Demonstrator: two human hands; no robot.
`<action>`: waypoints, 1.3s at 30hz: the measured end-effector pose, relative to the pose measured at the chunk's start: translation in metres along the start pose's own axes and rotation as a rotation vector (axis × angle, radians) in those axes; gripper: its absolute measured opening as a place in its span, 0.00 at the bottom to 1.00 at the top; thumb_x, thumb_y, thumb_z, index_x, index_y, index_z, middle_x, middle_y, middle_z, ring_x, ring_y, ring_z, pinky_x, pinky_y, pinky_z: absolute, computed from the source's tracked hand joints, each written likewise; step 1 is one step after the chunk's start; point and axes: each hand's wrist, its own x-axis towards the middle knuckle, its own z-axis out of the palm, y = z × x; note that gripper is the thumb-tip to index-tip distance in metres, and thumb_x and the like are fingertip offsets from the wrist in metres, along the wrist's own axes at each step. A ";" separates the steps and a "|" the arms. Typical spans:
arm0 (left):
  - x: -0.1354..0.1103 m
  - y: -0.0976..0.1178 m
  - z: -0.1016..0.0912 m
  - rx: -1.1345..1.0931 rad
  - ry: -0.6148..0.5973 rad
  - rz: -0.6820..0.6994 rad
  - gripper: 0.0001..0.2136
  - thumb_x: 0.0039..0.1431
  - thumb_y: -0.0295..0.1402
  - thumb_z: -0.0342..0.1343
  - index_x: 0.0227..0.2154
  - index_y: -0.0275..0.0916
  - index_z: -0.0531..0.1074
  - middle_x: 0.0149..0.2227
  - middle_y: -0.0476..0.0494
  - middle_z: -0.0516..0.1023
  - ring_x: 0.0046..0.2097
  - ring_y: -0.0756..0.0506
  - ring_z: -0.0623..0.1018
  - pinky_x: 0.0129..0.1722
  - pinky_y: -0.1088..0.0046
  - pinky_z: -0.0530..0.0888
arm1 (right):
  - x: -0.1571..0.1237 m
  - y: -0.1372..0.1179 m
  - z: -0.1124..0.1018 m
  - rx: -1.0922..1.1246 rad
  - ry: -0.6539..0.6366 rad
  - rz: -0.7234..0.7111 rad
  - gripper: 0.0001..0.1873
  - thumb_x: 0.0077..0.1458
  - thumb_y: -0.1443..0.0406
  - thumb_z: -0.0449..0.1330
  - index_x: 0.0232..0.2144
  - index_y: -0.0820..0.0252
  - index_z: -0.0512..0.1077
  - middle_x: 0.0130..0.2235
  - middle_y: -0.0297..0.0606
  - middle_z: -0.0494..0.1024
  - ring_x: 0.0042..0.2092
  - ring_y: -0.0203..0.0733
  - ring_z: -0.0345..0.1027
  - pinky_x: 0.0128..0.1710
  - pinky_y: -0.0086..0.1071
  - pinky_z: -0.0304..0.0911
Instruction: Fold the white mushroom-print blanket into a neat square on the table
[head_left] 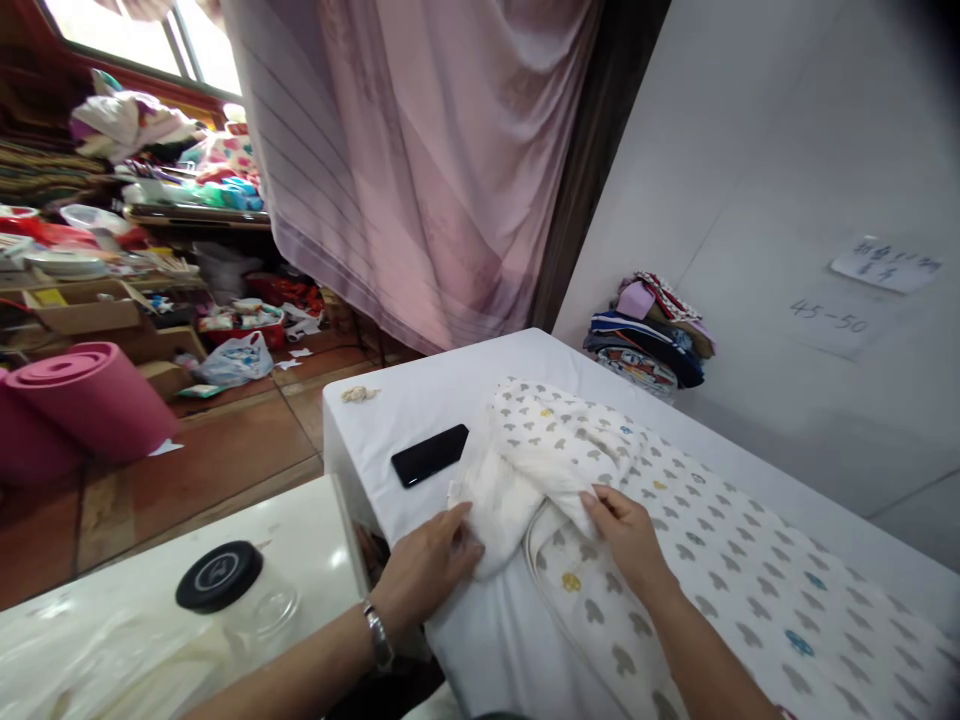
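Observation:
White fabric (757, 560) with grey mouse-head shapes and a few yellow and blue ones lies along the white-covered table (517, 350). Its near end is bunched and folded over, showing a plain white underside (499, 510). A pale bound edge (534, 550) curves out below the fold. My left hand (431, 560), with a silver bracelet at the wrist, pinches the plain white edge at the left. On the other side, my right hand (630, 540) grips the folded flap between thumb and fingers. A black phone (431, 455) lies just beyond my left hand.
A small beige clump (361, 394) sits at the table's far left corner. Folded clothes (649, 335) are stacked against the wall. At left, a white side table (315, 530) bears a black-lidded jar (219, 577). Pink rolled mats (94, 400) stand on the floor.

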 end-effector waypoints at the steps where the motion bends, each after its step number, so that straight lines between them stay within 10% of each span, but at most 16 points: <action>1: 0.001 0.001 -0.001 -0.003 0.018 -0.026 0.25 0.53 0.43 0.49 0.54 0.41 0.60 0.42 0.44 0.74 0.43 0.43 0.74 0.42 0.70 0.64 | 0.000 -0.004 0.001 0.088 0.016 0.039 0.19 0.50 0.52 0.57 0.33 0.62 0.74 0.25 0.34 0.72 0.28 0.38 0.62 0.27 0.28 0.58; 8: 0.003 0.007 0.010 -0.117 -0.084 -0.042 0.28 0.51 0.41 0.50 0.56 0.38 0.57 0.33 0.46 0.77 0.37 0.42 0.75 0.36 0.70 0.66 | 0.001 -0.005 0.023 0.358 -0.037 0.149 0.16 0.48 0.54 0.61 0.30 0.62 0.73 0.22 0.30 0.67 0.24 0.33 0.56 0.24 0.26 0.53; 14: 0.014 0.008 0.014 -0.170 0.095 -0.055 0.31 0.52 0.40 0.50 0.59 0.37 0.52 0.53 0.37 0.66 0.49 0.40 0.71 0.45 0.66 0.65 | 0.002 -0.012 0.032 0.246 -0.101 0.093 0.14 0.48 0.55 0.60 0.29 0.61 0.74 0.25 0.32 0.71 0.28 0.36 0.60 0.28 0.27 0.56; 24: 0.014 0.026 0.014 -0.677 0.043 0.001 0.24 0.47 0.33 0.56 0.51 0.42 0.64 0.29 0.51 0.68 0.31 0.49 0.68 0.33 0.72 0.66 | -0.003 -0.006 0.036 0.256 -0.045 0.132 0.16 0.49 0.54 0.59 0.32 0.61 0.73 0.26 0.33 0.71 0.28 0.36 0.60 0.27 0.27 0.56; 31: 0.019 0.048 -0.012 -1.328 0.139 -0.086 0.31 0.47 0.32 0.59 0.55 0.43 0.57 0.29 0.53 0.66 0.30 0.52 0.69 0.29 0.74 0.70 | 0.003 -0.046 0.041 -0.008 0.046 -0.268 0.09 0.53 0.61 0.55 0.26 0.59 0.70 0.29 0.34 0.68 0.31 0.36 0.60 0.29 0.27 0.57; 39: 0.010 0.035 0.001 -1.673 0.018 -0.420 0.28 0.45 0.26 0.61 0.51 0.40 0.60 0.31 0.51 0.71 0.28 0.55 0.71 0.31 0.78 0.71 | -0.006 -0.035 0.075 -0.262 -0.242 -0.572 0.17 0.59 0.69 0.47 0.47 0.56 0.69 0.34 0.39 0.69 0.35 0.37 0.65 0.35 0.30 0.64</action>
